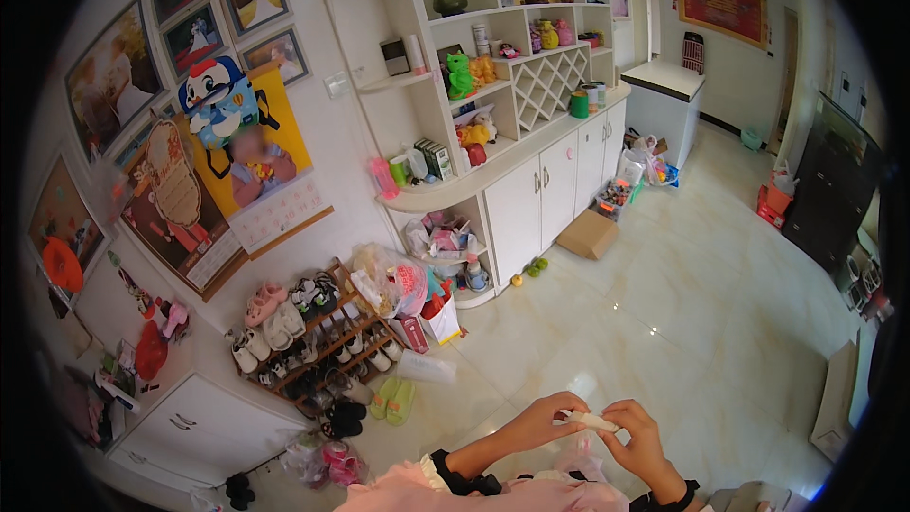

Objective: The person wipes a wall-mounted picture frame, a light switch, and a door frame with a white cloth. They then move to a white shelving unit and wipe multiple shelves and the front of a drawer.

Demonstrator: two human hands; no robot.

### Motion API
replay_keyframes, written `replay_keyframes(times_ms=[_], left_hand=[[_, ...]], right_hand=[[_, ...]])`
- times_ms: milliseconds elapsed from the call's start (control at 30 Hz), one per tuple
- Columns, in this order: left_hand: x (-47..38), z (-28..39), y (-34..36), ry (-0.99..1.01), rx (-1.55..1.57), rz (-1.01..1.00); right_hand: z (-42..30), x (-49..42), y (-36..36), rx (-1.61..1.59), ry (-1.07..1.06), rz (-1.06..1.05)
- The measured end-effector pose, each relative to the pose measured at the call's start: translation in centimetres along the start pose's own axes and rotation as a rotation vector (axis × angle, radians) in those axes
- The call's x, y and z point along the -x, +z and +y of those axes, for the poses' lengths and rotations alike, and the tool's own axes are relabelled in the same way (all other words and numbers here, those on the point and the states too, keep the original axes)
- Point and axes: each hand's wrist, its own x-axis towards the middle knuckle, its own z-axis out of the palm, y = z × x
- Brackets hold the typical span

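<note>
Both hands are raised at the lower right, in front of the pink clothing (490, 491). Between them is a small, pale, elongated thing (594, 421); what it is cannot be made out. The fingertips of my left hand (544, 421) pinch its left end, where a white bit shows. The thumb and fingers of my right hand (636, 441) grip its right end. Below the hands lies a clear plastic bag (584, 451) with something pink, partly hidden by the right arm.
A wooden shoe rack (334, 352) full of shoes stands to the left, with green slippers (392, 400) beside it. A white cabinet (522, 195) runs along the wall; a cardboard box (589, 233) lies at its foot. Another carton (835, 402) stands at the right edge.
</note>
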Motion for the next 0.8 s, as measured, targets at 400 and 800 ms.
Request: replay_keyframes(times_ms=[400,800], left_hand=[[-12.9,2.8,-10.3,-0.151,-0.188,0.244],[-21.1,2.4,-21.0,-0.203,-0.01,0.549]], right_hand=[[9.0,-19.3,-2.0,-0.14,-0.107,-0.246],[14.1,-38.5,-0.4,-0.234,-0.236,-0.512]])
